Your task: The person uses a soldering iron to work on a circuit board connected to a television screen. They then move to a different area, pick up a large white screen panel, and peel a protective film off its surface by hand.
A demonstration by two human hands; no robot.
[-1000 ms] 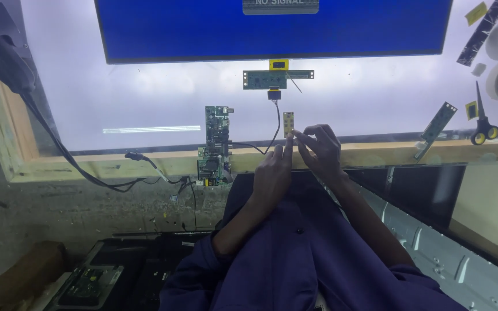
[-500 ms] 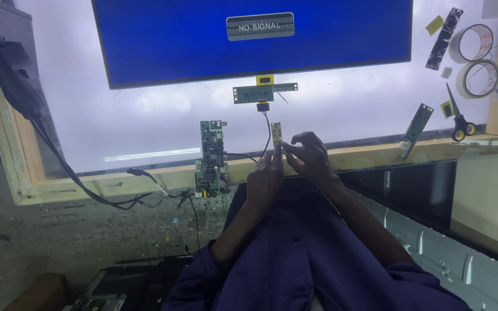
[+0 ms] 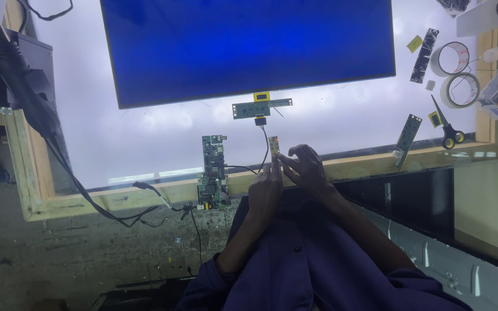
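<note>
Both hands meet above the bench's wooden rail (image 3: 145, 196), sleeves in dark purple below them. The left hand (image 3: 265, 190) points upward with its fingers together, the tips pinching the lower end of a small board (image 3: 274, 146). The right hand (image 3: 304, 170) lies just beside it, fingers curled, their tips touching the board's right edge. The small board is a narrow, pale-yellow strip, held upright over the lit white surface (image 3: 145, 132); a thin black wire (image 3: 265, 144) runs from beside it up to a long green driver board (image 3: 260, 107), which sits under the lower edge of the blue screen (image 3: 249, 46).

To the left of the hands, a green main board (image 3: 213, 171) lies upright across the rail, well apart from the small board, with black cables (image 3: 116, 207) trailing left. To the right, the lit surface is open as far as a slim green strip (image 3: 407, 133), scissors (image 3: 448, 128) and two tape rolls (image 3: 453, 72) near the right rail.
</note>
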